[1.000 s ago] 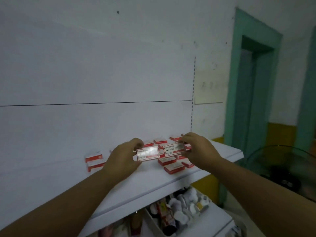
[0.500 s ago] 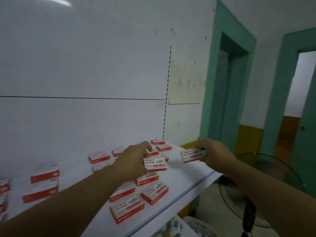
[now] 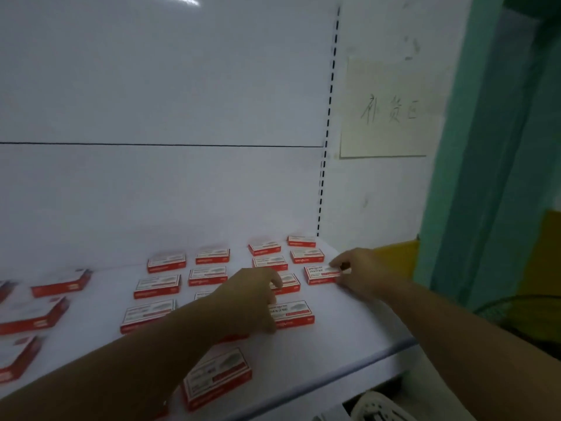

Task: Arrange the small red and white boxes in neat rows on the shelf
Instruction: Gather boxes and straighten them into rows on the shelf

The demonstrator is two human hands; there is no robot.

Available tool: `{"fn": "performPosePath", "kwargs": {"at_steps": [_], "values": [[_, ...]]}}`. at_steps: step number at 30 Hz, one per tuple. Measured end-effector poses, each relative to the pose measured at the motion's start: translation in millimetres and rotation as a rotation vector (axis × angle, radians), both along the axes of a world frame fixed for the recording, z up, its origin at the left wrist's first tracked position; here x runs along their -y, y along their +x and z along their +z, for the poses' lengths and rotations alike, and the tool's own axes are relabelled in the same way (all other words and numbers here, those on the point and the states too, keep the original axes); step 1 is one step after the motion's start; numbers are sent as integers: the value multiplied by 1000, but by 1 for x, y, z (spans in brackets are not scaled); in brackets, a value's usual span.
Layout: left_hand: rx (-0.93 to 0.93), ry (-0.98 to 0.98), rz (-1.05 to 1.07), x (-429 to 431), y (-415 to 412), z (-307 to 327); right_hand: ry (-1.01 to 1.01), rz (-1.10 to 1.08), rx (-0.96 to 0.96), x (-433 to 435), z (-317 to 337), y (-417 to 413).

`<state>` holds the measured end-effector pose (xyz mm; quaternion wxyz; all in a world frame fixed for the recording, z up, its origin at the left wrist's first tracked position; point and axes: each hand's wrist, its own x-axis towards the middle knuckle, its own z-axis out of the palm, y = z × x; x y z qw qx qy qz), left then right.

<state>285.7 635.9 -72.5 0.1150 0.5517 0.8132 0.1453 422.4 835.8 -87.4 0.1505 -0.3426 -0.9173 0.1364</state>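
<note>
Person placing two boxes onto white shelf (image 3: 349, 335). Right hand (image 3: 362, 276) pinching box (image 3: 321, 275) at right end, fingers clamped on short edge, box lying flat in right column. Left hand (image 3: 252, 299) resting fingertips on near box (image 3: 291, 314); grip hidden, cannot tell if clamped. Other boxes lying in loose rows behind and left. Judgement: squaring edges against neighbouring boxes, keeping gaps even, sliding rather than lifting.
</note>
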Motion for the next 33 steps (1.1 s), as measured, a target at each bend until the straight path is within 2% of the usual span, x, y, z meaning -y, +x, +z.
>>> {"fn": "performPosePath", "kwargs": {"at_steps": [4,7,9,14,17,23,28,33], "values": [[-74,-8,39,13,0,11,25,36,146,-5,7,-17],[-127,-1,91,50,-20,22,171,96,113,24,31,-41],[-156,5,135,91,-47,32,214,234,110,65,43,-67],[-349,-116,363,240,-111,43,264,569,241,209,50,-141],[-312,-115,476,344,-134,41,270,671,326,309,46,-181],[-218,-147,678,514,-176,22,266,866,256,474,42,-257],[-151,-109,768,588,-222,3,306,990,286,553,26,-330],[-190,-91,880,633,-275,-15,285,1056,251,601,10,-418]]}}
